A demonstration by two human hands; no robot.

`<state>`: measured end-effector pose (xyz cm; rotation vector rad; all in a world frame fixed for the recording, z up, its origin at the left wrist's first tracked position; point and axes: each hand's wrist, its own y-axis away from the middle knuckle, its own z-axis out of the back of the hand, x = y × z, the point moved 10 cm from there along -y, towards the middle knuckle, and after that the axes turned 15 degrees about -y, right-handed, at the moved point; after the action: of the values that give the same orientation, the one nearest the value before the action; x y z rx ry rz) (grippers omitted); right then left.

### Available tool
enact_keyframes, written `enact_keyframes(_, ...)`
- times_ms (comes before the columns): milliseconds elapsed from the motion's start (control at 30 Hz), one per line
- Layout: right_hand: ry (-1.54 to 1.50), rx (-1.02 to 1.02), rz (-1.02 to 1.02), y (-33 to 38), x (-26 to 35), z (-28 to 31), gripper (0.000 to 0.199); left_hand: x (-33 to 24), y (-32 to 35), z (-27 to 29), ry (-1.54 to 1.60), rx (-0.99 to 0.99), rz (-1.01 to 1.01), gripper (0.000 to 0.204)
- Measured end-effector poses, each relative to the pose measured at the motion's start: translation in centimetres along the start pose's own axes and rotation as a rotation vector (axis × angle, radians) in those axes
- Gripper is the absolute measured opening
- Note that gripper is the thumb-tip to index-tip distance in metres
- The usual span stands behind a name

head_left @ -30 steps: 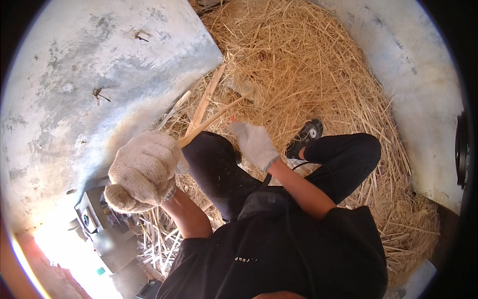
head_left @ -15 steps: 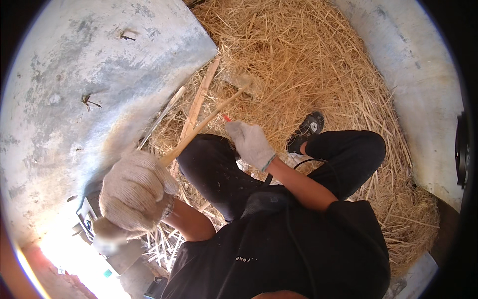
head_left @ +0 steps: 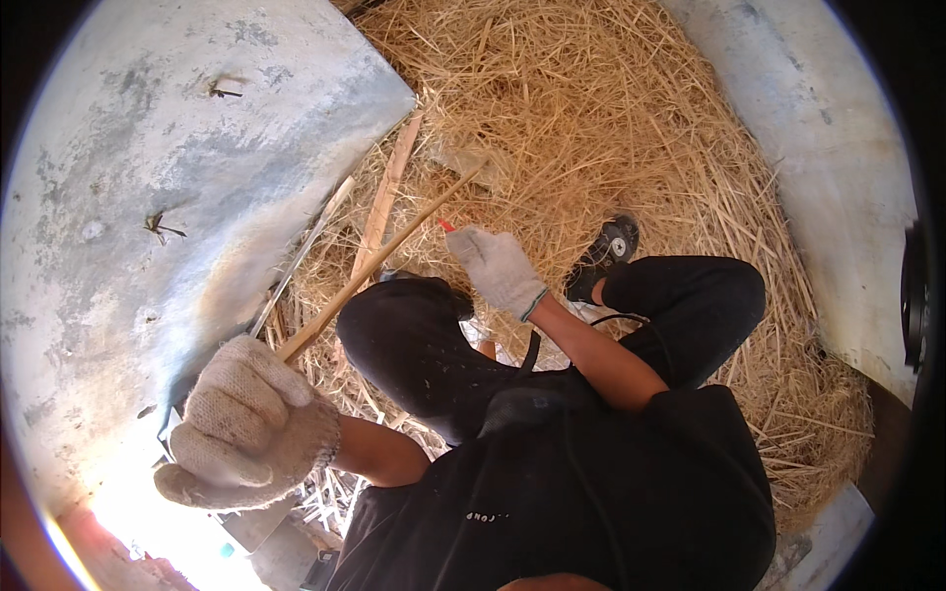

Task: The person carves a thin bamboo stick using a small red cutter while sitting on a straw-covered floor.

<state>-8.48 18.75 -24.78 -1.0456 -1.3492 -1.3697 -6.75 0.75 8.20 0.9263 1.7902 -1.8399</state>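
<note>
My left hand (head_left: 246,428), in a cream knitted work glove, is at the lower left. Its thumb side closes on the near end of a long, thin wooden stick (head_left: 379,258), while its little finger stands a bit apart. From there the stick slants up over the straw, past my bent left knee. My right hand (head_left: 498,271), gloved alike, is above the gap between my knees with its fingers closed. A small red tip (head_left: 446,226) pokes out of them close to the stick; the rest of that thing is hidden in the glove.
Loose straw (head_left: 581,128) covers the floor around my legs. A flat wooden slat (head_left: 392,187) lies on it beside a thinner strip (head_left: 305,251). Pale worn walls stand at left (head_left: 197,148) and right (head_left: 828,148). Bright glare fills the lower left corner.
My left hand has moved down and left, drawing the stick back with it, and its fingers look more spread at the little-finger side. My right hand stays nearly in place.
</note>
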Motion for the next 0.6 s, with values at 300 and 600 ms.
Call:
enact_keyframes(300,0.290,-0.199,-0.423,-4.2,-15.7,6.8,0.087,0.1,-0.1,-0.2,-0.054,0.090,-0.020,0.050)
enact_keyframes(600,0.011,-0.058,-0.049,-4.7,-3.7,-0.4,0.079,1.7,-0.4,4.2,0.039,-0.083,0.026,0.041)
